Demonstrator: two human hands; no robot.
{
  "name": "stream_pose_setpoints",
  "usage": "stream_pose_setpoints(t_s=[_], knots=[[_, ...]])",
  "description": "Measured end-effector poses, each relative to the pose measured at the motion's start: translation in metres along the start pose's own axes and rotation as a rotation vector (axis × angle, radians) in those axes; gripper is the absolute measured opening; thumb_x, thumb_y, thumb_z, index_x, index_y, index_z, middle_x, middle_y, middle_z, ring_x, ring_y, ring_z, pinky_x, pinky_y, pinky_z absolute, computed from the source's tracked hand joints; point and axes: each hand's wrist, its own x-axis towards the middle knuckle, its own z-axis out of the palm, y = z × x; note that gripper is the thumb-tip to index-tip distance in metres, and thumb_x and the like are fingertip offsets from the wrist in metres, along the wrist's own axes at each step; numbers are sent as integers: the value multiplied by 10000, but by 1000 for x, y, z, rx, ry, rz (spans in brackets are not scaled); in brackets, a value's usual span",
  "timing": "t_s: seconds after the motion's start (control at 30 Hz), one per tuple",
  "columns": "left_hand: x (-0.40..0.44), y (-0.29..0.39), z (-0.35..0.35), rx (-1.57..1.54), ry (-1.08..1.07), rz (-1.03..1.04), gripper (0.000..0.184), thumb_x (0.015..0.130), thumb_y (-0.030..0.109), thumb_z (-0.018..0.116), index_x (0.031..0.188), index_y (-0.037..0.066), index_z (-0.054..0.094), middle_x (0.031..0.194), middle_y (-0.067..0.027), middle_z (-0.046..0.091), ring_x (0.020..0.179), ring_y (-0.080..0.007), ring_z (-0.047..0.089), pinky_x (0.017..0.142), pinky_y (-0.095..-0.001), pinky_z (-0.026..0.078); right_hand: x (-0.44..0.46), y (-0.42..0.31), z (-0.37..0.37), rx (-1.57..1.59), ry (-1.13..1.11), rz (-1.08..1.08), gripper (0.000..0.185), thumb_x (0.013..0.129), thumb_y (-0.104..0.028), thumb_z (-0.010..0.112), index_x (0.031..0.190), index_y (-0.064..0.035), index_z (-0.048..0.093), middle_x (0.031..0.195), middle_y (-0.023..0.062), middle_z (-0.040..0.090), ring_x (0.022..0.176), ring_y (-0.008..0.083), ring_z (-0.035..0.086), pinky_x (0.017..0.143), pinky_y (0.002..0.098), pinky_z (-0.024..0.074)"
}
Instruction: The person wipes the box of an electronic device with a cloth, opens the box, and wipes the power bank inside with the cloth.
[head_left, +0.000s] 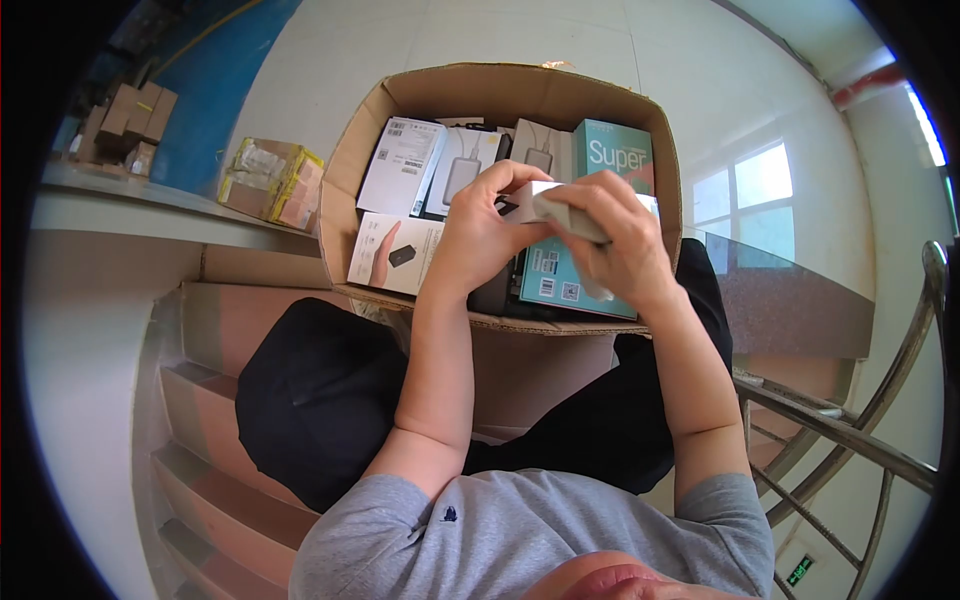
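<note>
Over the large cardboard carton [505, 92], my left hand [478, 230] is closed on a small white box [530, 190], thumb and fingers on its left side. My right hand [630, 245] grips a pale cloth [575, 217] pressed against the box's top right; a white end hangs below the palm. Under my hands, the carton holds a white box with labels [400, 165], a white box picturing a power bank [462, 165], a box with a hand picture [390, 252], a teal "Super" box [612, 150] and another teal box with barcodes [560, 275]. My hands hide the carton's middle.
The carton stands before my knees. To its left a taped yellow-edged carton [268, 185] sits on a ledge [150, 215], with more brown boxes [135, 120] farther off. Steps [225, 420] descend at lower left; a metal railing [850, 435] stands at right.
</note>
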Motion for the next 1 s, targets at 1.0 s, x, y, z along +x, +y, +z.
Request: stream_pose_setpoints(t_s=[1.0], knots=[[-5, -4, -14, 354, -64, -178, 399, 671, 8, 887, 964, 51, 619, 909, -65, 682, 789, -197, 608, 744, -323, 494, 0, 38, -3, -201, -30, 275, 389, 715, -2, 767, 1080, -109, 690, 977, 66, 631, 863, 273, 624, 799, 363, 515]])
